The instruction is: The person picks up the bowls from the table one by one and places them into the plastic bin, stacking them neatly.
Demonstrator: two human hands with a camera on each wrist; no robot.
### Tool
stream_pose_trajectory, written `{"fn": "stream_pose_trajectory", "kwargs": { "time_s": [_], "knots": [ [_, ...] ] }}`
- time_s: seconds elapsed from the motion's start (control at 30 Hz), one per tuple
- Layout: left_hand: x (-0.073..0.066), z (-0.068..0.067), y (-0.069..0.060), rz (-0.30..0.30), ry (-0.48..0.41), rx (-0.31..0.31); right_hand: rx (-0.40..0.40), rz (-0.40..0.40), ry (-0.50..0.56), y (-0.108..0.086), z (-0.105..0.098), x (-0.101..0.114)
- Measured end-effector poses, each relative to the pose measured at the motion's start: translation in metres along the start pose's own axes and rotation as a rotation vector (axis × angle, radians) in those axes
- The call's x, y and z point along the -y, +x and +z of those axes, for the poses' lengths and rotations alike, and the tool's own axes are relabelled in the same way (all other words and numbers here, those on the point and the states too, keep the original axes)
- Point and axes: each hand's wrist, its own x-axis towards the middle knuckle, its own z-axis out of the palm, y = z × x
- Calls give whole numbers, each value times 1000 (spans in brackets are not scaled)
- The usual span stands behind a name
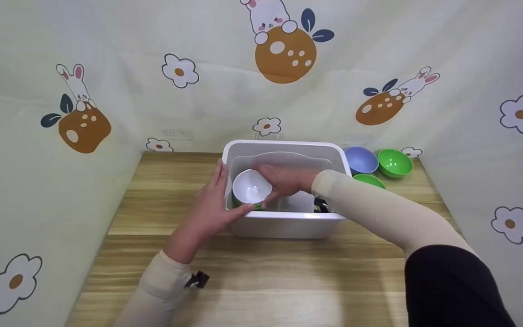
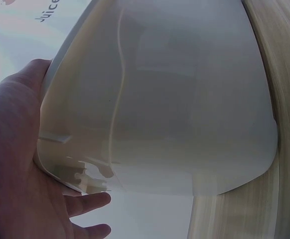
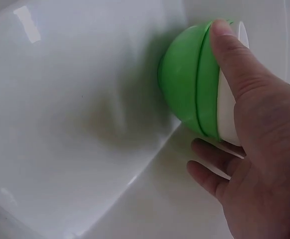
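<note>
The left hand (image 1: 207, 214) spans the near-left corner of a white rectangular plastic bin (image 1: 284, 226), thumb on the front rim, its straight fingers spread against the left wall. The bin stands at the middle of the back edge of the wood-grain tabletop (image 1: 157, 195). Inside, at its left end, a smooth white round bowl (image 1: 249, 186) nests in two stacked bright-green round bowls (image 3: 177, 74); the right hand (image 1: 284, 179) grips this stack between thumb and fingers. Toward the tabletop's back-right corner sit a blue round bowl (image 1: 360, 160), a green bowl (image 1: 369, 179) partly hidden by the right sleeve (image 1: 379, 213), and, rightmost, another green bowl (image 1: 396, 163).
</note>
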Motion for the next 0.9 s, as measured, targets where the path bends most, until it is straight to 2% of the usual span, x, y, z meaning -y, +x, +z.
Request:
{"fn": "stream_pose_trajectory", "kwargs": {
  "time_s": [0.2,0.43,0.67,0.9],
  "knots": [
    [1,1,0,9,13,0,45,81,-33,3,-2,3],
    [1,1,1,6,13,11,7,59,-55,4,6,-9],
    [0,1,1,8,19,-2,43,88,-57,3,-3,6],
    [-1,1,-1,5,11,-3,69,108,-63,2,-6,8]
  ]
}}
